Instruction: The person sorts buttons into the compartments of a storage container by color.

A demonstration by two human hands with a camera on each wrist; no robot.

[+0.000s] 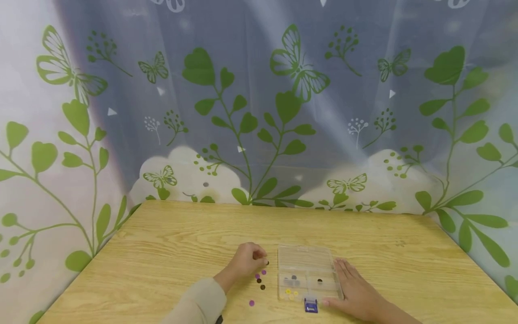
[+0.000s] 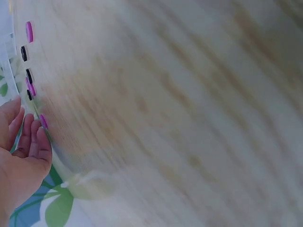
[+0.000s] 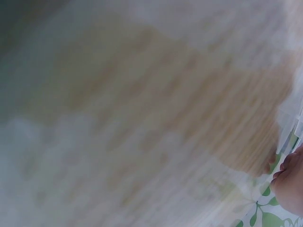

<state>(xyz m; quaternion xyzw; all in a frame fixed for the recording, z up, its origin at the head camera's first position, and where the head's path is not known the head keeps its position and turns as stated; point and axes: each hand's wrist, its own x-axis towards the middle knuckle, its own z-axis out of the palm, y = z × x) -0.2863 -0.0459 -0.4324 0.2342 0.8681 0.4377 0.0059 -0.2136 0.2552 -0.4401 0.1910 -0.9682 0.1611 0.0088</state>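
Near the table's middle stands a clear plastic compartment box (image 1: 293,258) with a blue latch (image 1: 310,305) at its front. Yellow buttons (image 1: 288,292) lie in its front left compartment, and a black button (image 1: 319,281) in the right part. My left hand (image 1: 246,260) is left of the box, thumb and fingers bent with a gap between them. Just at its fingertips is a black button (image 1: 267,263); contact cannot be made out. My right hand (image 1: 356,288) rests along the box's right side, fingers extended, thumb at the front edge. Only part of it shows in the right wrist view (image 3: 289,183).
Purple buttons (image 1: 252,303) and black buttons (image 1: 263,287) lie loose on the wooden table (image 1: 182,243) between my left forearm and the box. A printed curtain (image 1: 259,135) with leaves and butterflies hangs behind the table's far edge and at both sides.
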